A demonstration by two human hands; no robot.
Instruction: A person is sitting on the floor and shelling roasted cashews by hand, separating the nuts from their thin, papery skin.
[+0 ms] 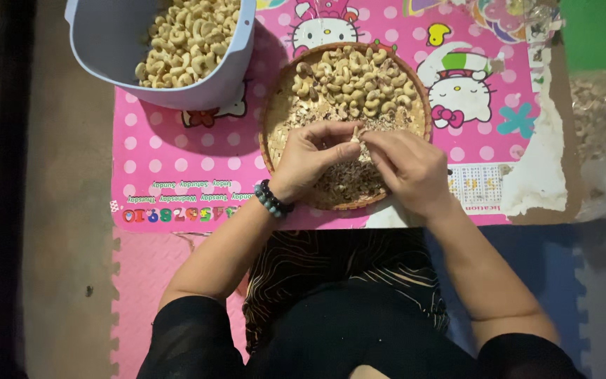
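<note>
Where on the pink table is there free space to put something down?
Bare pink table top lies below the grey tub, left of the woven tray. The tray's middle is crowded: left hand and right hand meet over the nuts.

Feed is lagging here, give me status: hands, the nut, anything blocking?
Left hand and right hand pinch one pale cashew nut together. Over round woven basket tray of nuts and skins. Nothing blocking; grey plastic tub sits clear.
</note>
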